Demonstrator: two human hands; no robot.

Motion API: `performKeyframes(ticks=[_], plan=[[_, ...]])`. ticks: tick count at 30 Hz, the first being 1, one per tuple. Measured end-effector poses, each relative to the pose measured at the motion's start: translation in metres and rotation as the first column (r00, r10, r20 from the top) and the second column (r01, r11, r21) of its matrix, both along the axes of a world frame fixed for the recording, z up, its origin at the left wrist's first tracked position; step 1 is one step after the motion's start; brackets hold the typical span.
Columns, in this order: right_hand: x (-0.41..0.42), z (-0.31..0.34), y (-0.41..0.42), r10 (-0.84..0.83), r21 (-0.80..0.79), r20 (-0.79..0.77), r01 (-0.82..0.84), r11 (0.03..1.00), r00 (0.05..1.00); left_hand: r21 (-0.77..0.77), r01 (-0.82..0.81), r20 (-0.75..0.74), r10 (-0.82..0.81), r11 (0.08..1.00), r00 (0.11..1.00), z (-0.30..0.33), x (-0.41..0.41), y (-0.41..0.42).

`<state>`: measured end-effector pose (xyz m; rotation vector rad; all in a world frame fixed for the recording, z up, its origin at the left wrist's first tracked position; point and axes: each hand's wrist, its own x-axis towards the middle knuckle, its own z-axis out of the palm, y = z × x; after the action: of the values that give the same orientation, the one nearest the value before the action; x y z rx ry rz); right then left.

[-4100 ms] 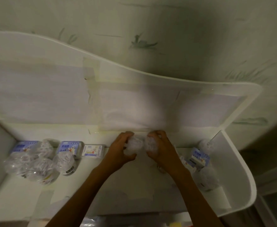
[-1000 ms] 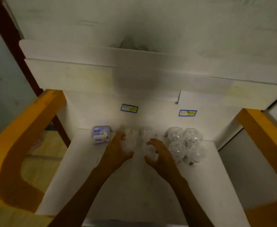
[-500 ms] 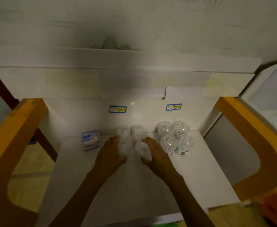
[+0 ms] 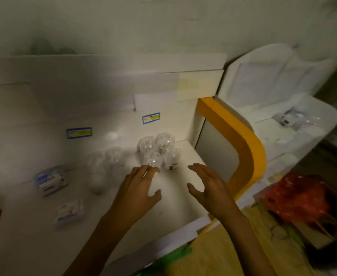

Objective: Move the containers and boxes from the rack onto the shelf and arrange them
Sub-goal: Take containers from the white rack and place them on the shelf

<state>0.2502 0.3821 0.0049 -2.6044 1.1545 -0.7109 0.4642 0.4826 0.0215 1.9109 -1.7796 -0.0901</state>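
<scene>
On the white shelf (image 4: 34, 226) several clear round containers (image 4: 159, 151) stand in a tight cluster near the back right. More clear containers (image 4: 102, 168) lie blurred to their left. A blue-and-white box (image 4: 51, 181) and a smaller pale box (image 4: 70, 212) sit at the left. My left hand (image 4: 137, 188) hovers empty with fingers spread, its fingertips just short of the cluster. My right hand (image 4: 209, 186) floats empty and spread over the shelf's right edge. The white rack (image 4: 303, 140) at the far right still carries some containers and a box (image 4: 289, 119).
An orange curved side panel (image 4: 241, 144) borders the shelf on the right. Two blue-framed labels (image 4: 79, 133) are stuck on the back wall. A red bag (image 4: 295, 196) lies on the floor at the lower right, beside a green item (image 4: 173, 257).
Both hands have let go of the containers they set on the shelf and drawn back to the right, empty. My view has swung right, bringing the rack into sight.
</scene>
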Motion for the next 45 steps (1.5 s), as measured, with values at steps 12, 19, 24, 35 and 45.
performKeyframes(ticks=[12,19,24,35,45], plan=[[-0.244,0.027,-0.004,-0.199,-0.031,-0.019,0.198,0.98,0.98,-0.03,0.24,0.03,-0.239,0.97,0.971,0.023,-0.241,-0.062],[-0.365,0.009,-0.031,-0.3,0.058,0.016,0.298,0.953,0.954,-0.033,0.337,0.037,-0.335,0.941,0.941,0.016,-0.351,-0.111],[-0.423,-0.001,-0.059,-0.367,0.105,0.029,0.362,0.926,0.93,-0.015,0.367,0.059,-0.366,0.93,0.929,0.01,-0.402,-0.156],[-0.493,-0.008,-0.206,-0.436,0.141,-0.045,0.438,0.888,0.899,0.032,0.357,0.018,-0.358,0.934,0.934,-0.018,-0.466,-0.314],[-0.522,0.005,-0.388,-0.383,0.179,-0.042,0.384,0.906,0.923,0.073,0.303,0.004,-0.304,0.95,0.953,-0.005,-0.496,-0.479]])
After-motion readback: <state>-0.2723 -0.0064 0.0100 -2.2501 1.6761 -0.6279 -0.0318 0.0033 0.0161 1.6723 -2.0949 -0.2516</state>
